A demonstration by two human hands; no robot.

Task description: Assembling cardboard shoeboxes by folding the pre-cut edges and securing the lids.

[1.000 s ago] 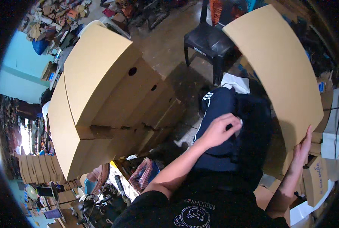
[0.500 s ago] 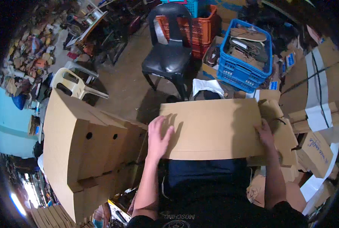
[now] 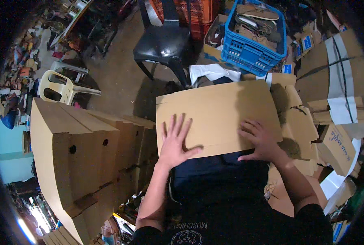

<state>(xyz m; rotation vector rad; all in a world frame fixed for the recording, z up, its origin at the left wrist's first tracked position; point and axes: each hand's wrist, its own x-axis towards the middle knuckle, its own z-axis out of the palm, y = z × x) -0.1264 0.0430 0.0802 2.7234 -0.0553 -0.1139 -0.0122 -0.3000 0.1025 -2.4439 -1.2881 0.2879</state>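
Note:
A flat brown cardboard piece (image 3: 214,110) lies across my lap, its near edge close to my body. My left hand (image 3: 176,143) rests on its near left part, fingers spread and thumb pointing right. Toward the near right edge, my right hand (image 3: 260,141) lies on the board with its fingers stretched and apart. Neither hand grips anything. A shadow falls across the right part of the cardboard.
Tall stacked cardboard boxes (image 3: 80,163) with round holes stand at my left. Folded cardboard pieces (image 3: 298,130) lie at my right. Ahead are a black plastic chair (image 3: 161,43), a blue crate (image 3: 253,53) of shoes and a cream plastic chair (image 3: 57,87).
Both hands have moved from the cardboard's sides onto its near part, with fingers spread. The right hand has shifted left and inward. The view has tilted, and the cardboard looks slightly turned.

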